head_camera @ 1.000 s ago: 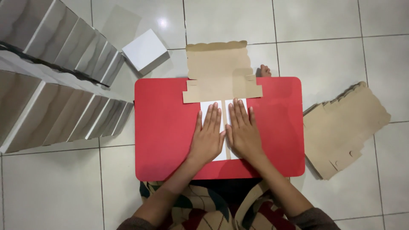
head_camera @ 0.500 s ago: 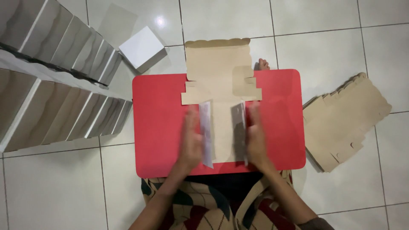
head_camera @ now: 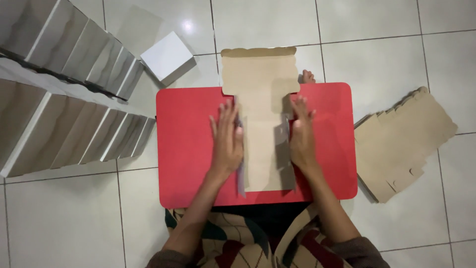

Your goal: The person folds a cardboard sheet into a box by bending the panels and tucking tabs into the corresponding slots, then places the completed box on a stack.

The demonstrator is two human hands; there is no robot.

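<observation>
A flat brown cardboard box blank [head_camera: 261, 106] lies across a small red table [head_camera: 188, 149], its far end hanging over the table's back edge. My left hand [head_camera: 227, 139] presses against the blank's left side flap, which stands upright. Against the raised right side flap, my right hand [head_camera: 301, 134] does the same. Both hands have their fingers together and flat on the flaps, with the brown base of the blank between them.
Rows of folded white boxes [head_camera: 64, 99] stack on the tiled floor at the left. One white box [head_camera: 167, 57] sits alone behind the table's left corner. A pile of flat brown blanks [head_camera: 401, 141] lies on the floor at the right. A foot's toes [head_camera: 308, 76] show behind the table.
My hands lay together, flat on the folded-in flaps a second ago. They have moved apart, and the two side flaps have swung up to stand at the edges.
</observation>
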